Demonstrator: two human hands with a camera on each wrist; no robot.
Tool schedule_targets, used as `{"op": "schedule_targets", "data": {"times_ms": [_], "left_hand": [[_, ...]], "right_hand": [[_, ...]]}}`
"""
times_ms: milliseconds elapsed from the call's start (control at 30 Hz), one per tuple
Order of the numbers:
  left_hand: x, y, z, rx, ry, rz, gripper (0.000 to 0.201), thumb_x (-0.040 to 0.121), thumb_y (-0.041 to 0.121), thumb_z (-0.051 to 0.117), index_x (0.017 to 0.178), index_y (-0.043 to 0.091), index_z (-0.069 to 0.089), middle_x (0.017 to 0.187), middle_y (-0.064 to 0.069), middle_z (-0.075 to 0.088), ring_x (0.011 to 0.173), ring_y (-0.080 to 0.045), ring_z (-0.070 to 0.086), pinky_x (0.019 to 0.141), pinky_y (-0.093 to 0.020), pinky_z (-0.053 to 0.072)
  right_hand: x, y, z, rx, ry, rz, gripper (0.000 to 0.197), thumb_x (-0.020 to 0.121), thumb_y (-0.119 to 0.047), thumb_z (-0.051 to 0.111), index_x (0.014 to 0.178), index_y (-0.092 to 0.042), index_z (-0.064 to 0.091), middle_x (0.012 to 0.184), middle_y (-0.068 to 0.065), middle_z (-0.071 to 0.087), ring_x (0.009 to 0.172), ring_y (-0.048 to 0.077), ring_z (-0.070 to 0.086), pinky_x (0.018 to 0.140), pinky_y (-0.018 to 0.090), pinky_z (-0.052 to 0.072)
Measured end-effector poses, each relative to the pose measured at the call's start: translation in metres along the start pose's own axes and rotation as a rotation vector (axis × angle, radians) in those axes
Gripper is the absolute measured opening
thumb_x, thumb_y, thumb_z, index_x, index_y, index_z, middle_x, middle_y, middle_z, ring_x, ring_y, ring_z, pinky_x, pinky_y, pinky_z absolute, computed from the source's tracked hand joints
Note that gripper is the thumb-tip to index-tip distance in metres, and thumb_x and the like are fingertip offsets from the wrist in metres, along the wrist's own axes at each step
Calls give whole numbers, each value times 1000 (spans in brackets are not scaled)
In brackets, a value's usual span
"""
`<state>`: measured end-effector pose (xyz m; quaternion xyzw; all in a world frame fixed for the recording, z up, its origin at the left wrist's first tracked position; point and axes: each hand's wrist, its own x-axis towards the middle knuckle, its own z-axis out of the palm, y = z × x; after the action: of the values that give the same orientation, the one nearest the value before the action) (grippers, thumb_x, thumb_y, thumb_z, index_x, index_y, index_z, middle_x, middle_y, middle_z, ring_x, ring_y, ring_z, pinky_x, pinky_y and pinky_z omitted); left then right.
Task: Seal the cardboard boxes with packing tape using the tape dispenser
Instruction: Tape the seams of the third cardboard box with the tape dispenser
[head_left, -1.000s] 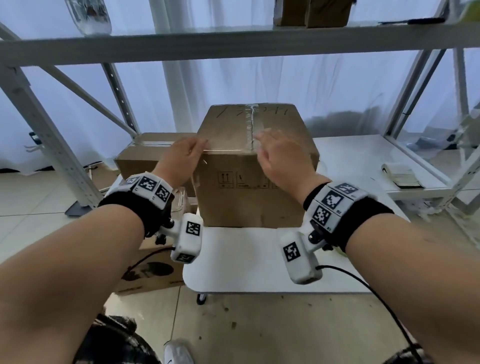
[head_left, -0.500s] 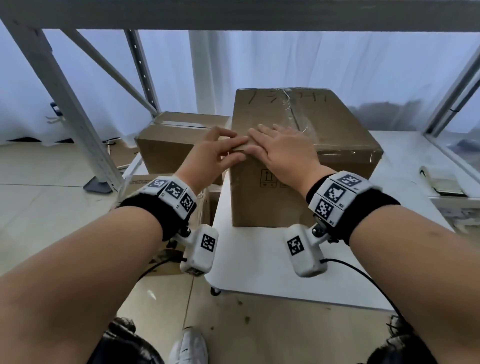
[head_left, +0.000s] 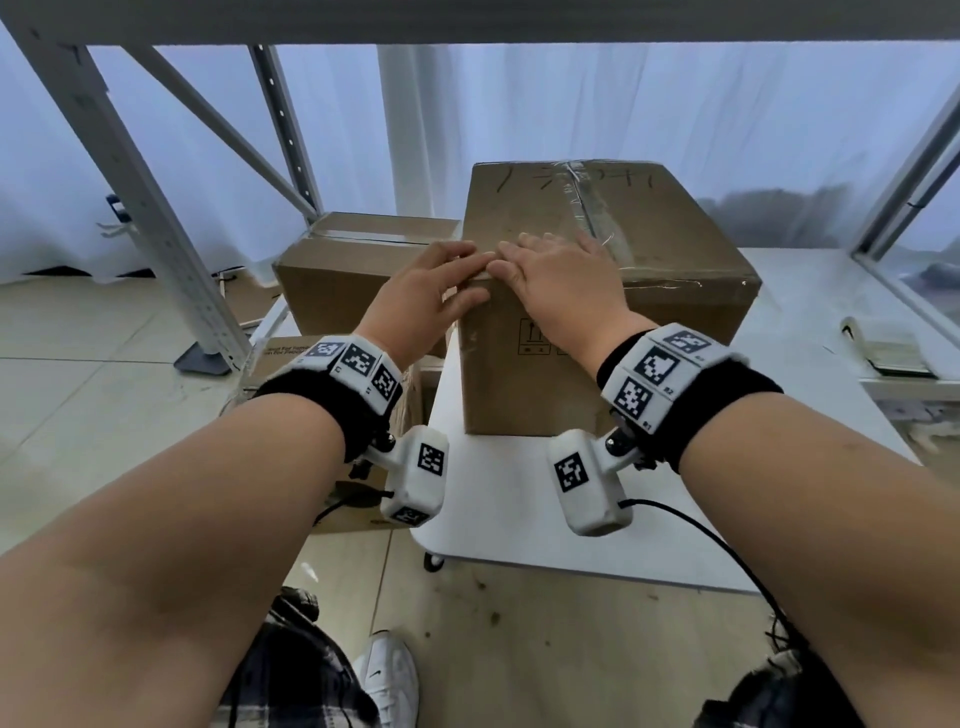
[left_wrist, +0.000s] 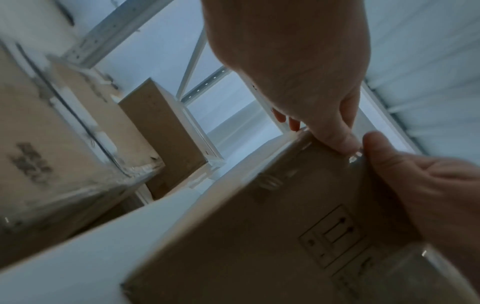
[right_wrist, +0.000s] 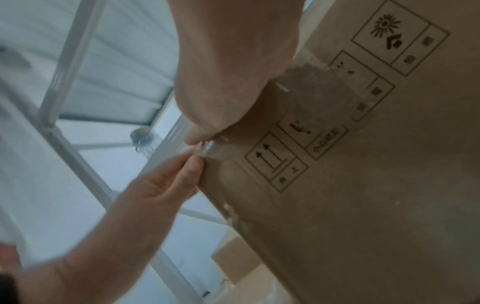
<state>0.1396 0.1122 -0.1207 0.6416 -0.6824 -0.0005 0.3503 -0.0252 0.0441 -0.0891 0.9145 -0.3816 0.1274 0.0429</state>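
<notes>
Head view: left hand (head_left: 421, 296) and right hand (head_left: 558, 280), fingers flat, are pressing tape (head_left: 597, 218) onto the big box (head_left: 597, 353); its top seam looks sealed, while the dispenser is lying out of sight.

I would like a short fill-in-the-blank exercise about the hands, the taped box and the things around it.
1. Both hands press on the top near-left corner of the tall cardboard ____.
2. The tall box stands on a ____ table.
3. The left hand and right hand hold no tape ____.
4. Clear ____ runs along the middle seam of the box top.

Missing words: box; white; dispenser; tape
</notes>
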Motion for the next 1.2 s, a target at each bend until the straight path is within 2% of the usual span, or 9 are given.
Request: {"op": "schedule_targets", "data": {"times_ms": [167,233,333,433,567,733,933,1067,1200], "left_hand": [[0,-6,0,203,-111,15,60,91,33,59,145,25,35,152,0,31,136,-24,34,112,-39,27],[1,-5,1,275,-100,1,56,94,37,53,145,26,34,152,2,31,137,-23,31,113,-40,23],[8,4,-1,299,-12,13,44,99,41,39,138,22,45,149,1,38,140,-21,29,115,-39,18],[21,20,3,229,-12,23,42,100,42,35,131,20,53,147,0,42,138,-19,33,114,-37,23],[26,24,15,228,-72,59,45,99,44,37,139,27,47,146,1,44,137,-19,35,114,-36,25],[25,9,13,276,-91,140,49,96,43,45,141,25,44,147,-2,43,138,-24,34,114,-39,25],[23,1,4,326,-85,76,47,98,42,40,143,26,41,149,0,40,140,-22,30,115,-40,22],[26,9,7,258,-10,49,44,100,42,37,136,20,51,142,-3,49,134,-21,39,114,-36,24],[32,26,18,284,23,-18,46,97,50,39,113,10,55,115,-9,61,110,-26,53,96,-36,36]], "right_hand": [[-1,4,7,-182,-40,-51,64,98,-56,23,150,-20,24,156,5,28,143,26,26,117,45,5],[0,9,0,-137,-35,-66,64,97,-58,18,149,-22,27,154,4,32,142,24,29,118,44,5],[-1,26,-12,-132,45,-11,66,96,-58,6,145,-27,37,147,4,43,139,23,35,118,45,5],[-8,41,-10,-160,2,51,64,96,-58,6,146,-30,34,149,5,40,141,25,30,117,46,-1],[-13,41,1,-206,-18,41,70,93,-63,11,148,-24,28,151,7,36,140,27,30,117,46,-2],[-12,41,-1,-246,-49,4,74,91,-66,22,150,-22,24,154,6,31,142,25,26,118,47,-2],[-18,56,-14,-108,16,58,57,99,-54,14,146,-28,36,150,1,40,140,21,33,117,46,0],[-22,58,-7,-136,-31,82,58,97,-57,21,148,-30,29,152,0,36,141,22,30,117,46,-1],[-23,57,-2,-153,-13,88,61,95,-58,28,149,-30,26,153,2,34,142,23,28,117,46,-1]]}}
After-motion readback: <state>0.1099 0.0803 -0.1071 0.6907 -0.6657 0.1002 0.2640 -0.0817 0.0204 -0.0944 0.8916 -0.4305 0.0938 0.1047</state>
